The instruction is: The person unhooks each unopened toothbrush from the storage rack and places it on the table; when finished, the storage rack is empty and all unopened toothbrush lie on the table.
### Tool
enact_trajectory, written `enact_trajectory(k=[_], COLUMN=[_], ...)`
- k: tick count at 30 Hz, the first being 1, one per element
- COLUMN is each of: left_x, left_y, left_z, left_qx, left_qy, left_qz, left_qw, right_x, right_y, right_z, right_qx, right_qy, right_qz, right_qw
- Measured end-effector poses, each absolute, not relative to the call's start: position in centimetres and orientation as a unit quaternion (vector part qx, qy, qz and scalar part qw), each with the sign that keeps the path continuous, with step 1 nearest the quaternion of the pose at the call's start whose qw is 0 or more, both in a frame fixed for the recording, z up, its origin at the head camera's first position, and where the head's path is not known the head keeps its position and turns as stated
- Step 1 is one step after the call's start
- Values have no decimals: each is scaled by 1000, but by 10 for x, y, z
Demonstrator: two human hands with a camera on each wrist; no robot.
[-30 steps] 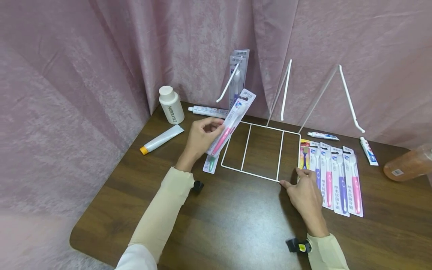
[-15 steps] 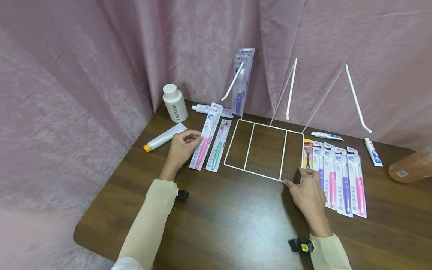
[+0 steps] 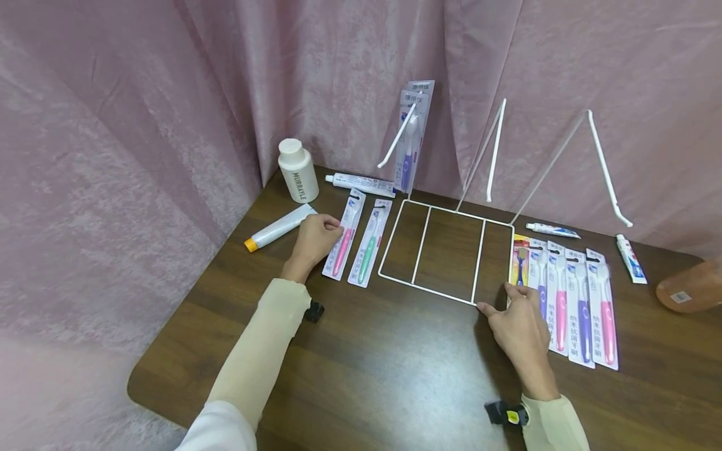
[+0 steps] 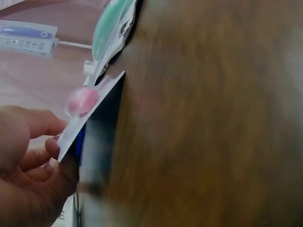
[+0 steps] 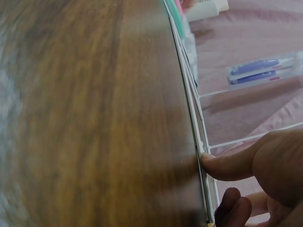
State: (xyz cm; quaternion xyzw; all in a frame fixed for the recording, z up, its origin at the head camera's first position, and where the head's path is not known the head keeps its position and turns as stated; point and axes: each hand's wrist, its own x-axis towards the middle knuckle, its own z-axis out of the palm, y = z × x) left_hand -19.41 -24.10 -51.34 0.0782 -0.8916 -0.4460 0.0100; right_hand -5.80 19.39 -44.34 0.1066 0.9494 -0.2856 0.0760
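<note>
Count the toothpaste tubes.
4: orange-capped tube near the left hand; long tube behind the two left packs; small tube behind the right row of packs; blue-red tube right of that row. None looks hidden.

The left hand (image 3: 316,240) is lowering the pink toothbrush pack (image 3: 344,234) from above the wire rack (image 3: 445,250) onto the tabletop (image 3: 366,363), left of the green pack (image 3: 370,242), fingers resting on it.

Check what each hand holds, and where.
Left hand pinches the pink toothbrush's flat card pack at its lower edge; right hand only touches the white wire rack's corner.
</note>
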Motion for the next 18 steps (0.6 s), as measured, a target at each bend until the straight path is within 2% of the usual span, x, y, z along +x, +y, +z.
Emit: enact_trajectory(k=[10, 18], left_x=[-198, -194], left_y=[-234, -227], left_z=[-512, -508], left_qx=[105, 94], left_qy=[-901, -916], left_qz=[-421, -389], left_qw=[-20, -7], right_x=[-58, -59], right_y=[194, 195], right_z=[-443, -444], right_qx=[110, 112], right_qy=[948, 948], right_qz=[-288, -289], right_qw=[73, 78])
